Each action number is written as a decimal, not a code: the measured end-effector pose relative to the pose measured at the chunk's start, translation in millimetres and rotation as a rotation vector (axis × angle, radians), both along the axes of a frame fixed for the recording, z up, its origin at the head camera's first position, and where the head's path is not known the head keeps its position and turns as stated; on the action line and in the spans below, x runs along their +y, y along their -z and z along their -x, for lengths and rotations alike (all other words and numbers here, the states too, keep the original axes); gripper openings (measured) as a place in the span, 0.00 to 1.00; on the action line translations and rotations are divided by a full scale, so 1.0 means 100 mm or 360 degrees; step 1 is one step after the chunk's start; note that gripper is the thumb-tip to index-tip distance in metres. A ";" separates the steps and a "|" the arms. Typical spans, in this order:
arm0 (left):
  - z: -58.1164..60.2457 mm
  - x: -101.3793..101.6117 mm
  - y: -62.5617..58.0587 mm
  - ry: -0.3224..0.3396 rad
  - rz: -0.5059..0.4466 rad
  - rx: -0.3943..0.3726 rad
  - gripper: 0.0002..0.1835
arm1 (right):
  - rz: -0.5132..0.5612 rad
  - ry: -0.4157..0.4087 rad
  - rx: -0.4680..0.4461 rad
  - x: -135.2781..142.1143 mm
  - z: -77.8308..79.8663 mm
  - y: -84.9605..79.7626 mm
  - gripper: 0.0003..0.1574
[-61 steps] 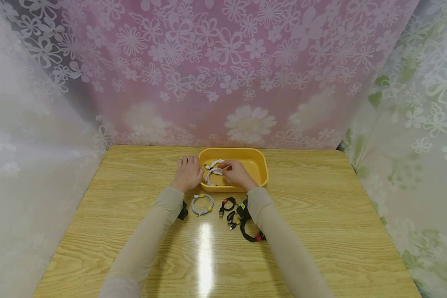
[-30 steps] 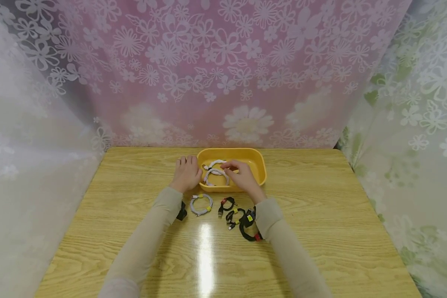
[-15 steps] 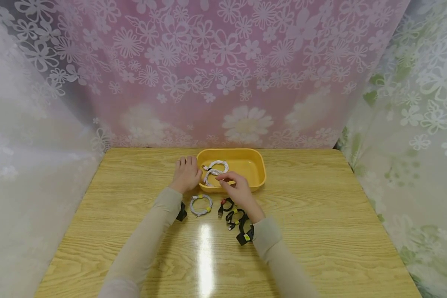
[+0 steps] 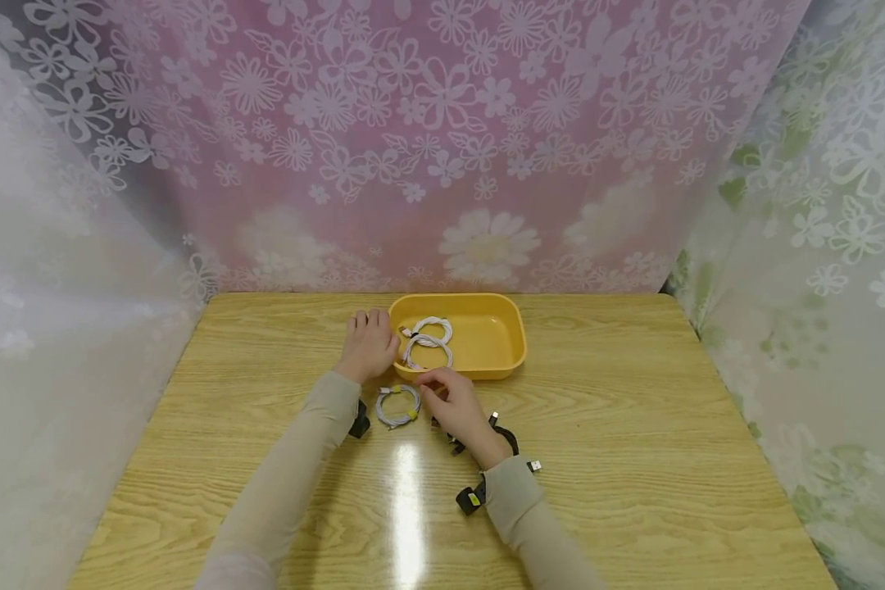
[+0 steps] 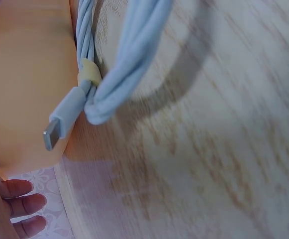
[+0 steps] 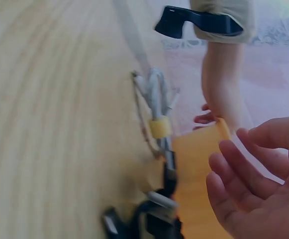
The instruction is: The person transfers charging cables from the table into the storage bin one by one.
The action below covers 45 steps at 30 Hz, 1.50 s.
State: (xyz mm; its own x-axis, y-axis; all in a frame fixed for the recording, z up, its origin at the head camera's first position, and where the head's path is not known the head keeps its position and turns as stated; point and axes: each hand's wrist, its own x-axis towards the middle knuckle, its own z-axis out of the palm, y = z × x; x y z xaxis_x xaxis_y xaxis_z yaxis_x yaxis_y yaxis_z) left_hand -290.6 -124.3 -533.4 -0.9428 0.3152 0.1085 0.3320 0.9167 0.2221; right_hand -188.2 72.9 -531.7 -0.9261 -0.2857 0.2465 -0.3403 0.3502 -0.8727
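My left hand holds the left end of a yellow plastic box, with several fingers showing outside its end wall. In the box lie coiled white charging cables. My right hand, fingers loosely bent and holding nothing, hovers in front of the box beside a grey-white coiled USB cable with yellow ties. That cable's metal plug shows large in the left wrist view, against the box's front wall. Black coiled cables lie under my right hand and wrist, partly hidden.
The wooden table extends around the box on all sides. Floral curtains hang behind it and at both sides. Each wrist bears a black strap camera.
My right hand has moved out of the box, leaving a white coil inside, then toward me and left to the grey-white cable. My left hand has stayed at the box's left end.
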 end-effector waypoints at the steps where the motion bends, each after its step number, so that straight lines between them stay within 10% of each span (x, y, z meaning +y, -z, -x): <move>1: 0.00 0.00 0.01 0.0003 0.0000 0.0000 0.10 | -0.0026 0.0013 0.0007 -0.01 -0.01 0.02 0.10; 22: 0.00 -0.01 0.01 0.0018 -0.0006 -0.0016 0.09 | -0.0430 0.0300 0.0072 -0.30 -0.05 0.32 0.09; 45: 0.01 -0.01 0.02 -0.0007 -0.0006 -0.0026 0.09 | -0.0399 0.0488 0.0180 -0.37 -0.08 0.38 0.06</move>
